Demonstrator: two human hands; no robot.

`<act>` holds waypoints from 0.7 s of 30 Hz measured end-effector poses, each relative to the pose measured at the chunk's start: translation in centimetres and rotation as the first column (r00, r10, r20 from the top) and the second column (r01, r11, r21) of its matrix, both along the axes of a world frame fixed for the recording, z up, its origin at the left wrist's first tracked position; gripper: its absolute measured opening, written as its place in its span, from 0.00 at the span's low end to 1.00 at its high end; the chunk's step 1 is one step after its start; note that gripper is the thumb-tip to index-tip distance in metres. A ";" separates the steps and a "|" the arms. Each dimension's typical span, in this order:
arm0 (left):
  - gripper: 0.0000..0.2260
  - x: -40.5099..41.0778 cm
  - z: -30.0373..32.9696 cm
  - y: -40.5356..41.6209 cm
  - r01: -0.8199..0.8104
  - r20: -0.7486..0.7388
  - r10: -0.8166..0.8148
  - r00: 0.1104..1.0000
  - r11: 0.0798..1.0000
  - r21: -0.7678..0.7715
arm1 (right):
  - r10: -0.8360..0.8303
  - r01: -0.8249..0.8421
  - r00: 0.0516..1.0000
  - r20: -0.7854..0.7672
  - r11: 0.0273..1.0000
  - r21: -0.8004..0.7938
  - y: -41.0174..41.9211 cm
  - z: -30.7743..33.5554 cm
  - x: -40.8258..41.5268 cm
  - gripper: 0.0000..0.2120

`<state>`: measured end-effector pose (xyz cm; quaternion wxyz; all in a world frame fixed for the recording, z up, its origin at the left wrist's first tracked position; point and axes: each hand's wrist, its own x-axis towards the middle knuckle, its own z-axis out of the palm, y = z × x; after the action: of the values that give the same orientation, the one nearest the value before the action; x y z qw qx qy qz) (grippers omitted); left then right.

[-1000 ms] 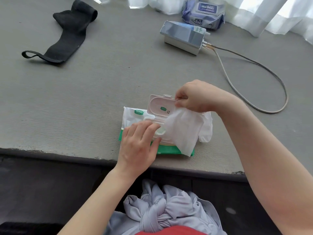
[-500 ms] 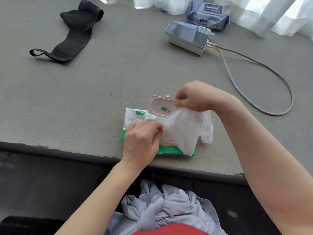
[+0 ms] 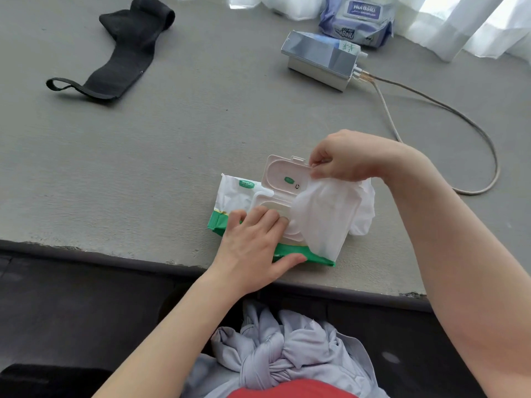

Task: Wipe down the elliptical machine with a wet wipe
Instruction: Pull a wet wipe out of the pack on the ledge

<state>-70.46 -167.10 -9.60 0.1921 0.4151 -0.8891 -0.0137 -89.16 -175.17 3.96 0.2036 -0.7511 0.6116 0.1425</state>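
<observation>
Still fetching: right hand (image 3: pixel 349 159) pinches the wet wipe (image 3: pixel 321 218) above the open pack (image 3: pixel 238 196) near the ledge's front edge, left hand (image 3: pixel 255 245) flat pinning it; next, pull free.

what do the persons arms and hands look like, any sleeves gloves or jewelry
Both forearms are bare as far as the view reaches, with no sleeves in sight. The left hand and right hand wear no gloves, and no rings, watch or bracelets show on the fingers or wrists.
</observation>
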 end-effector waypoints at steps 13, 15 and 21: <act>0.21 2.2 0.5 -0.7 0.062 -0.415 -0.015 0.910 0.993 0.101 | -0.009 0.007 1.000 -0.030 0.998 -0.059 -0.2 -0.9 0.1 0.08; 0.22 2.8 0.4 -1.8 0.056 -0.334 -0.007 0.943 0.989 0.138 | -0.040 0.040 0.999 -0.004 0.997 -0.070 -0.2 -1.0 0.1 0.06; 0.32 3.3 0.0 -2.6 0.005 -0.188 0.054 0.981 0.954 0.301 | -0.141 0.192 0.964 0.223 0.955 -0.225 1.6 3.1 -1.0 0.12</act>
<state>-67.13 -169.74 -9.65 0.2129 0.4471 -0.8485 -0.1866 -90.20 -173.58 7.06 0.1829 -0.7266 0.6616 -0.0298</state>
